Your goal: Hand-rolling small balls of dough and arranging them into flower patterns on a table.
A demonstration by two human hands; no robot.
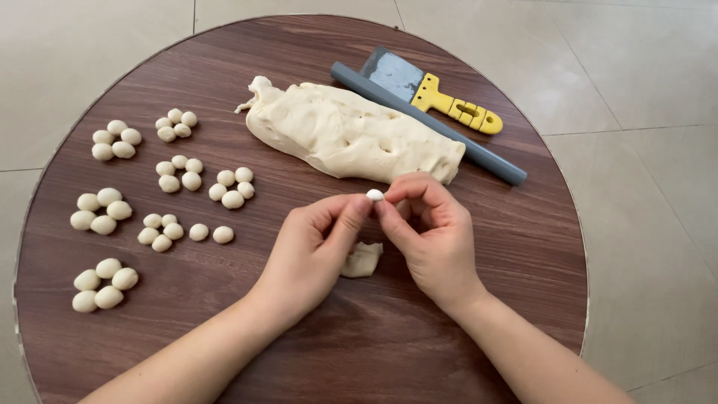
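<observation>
My left hand (pixel 314 251) and my right hand (pixel 434 232) meet above the middle of the round wooden table (pixel 464 329), pinching a tiny ball of dough (pixel 375 195) between their fingertips. Under the hands lies a small torn piece of dough (pixel 362 260). Just beyond the hands a large elongated lump of pale dough (pixel 351 133) rests on the table. On the left sit several clusters of small dough balls (pixel 172 206), mostly in groups, with two loose ones (pixel 211 233) nearest my left hand.
A grey rod-like rolling pin (pixel 426 123) lies diagonally behind the big dough. Beside it is a metal scraper with a yellow handle (pixel 430 93). Beige floor tiles (pixel 643 187) surround the table.
</observation>
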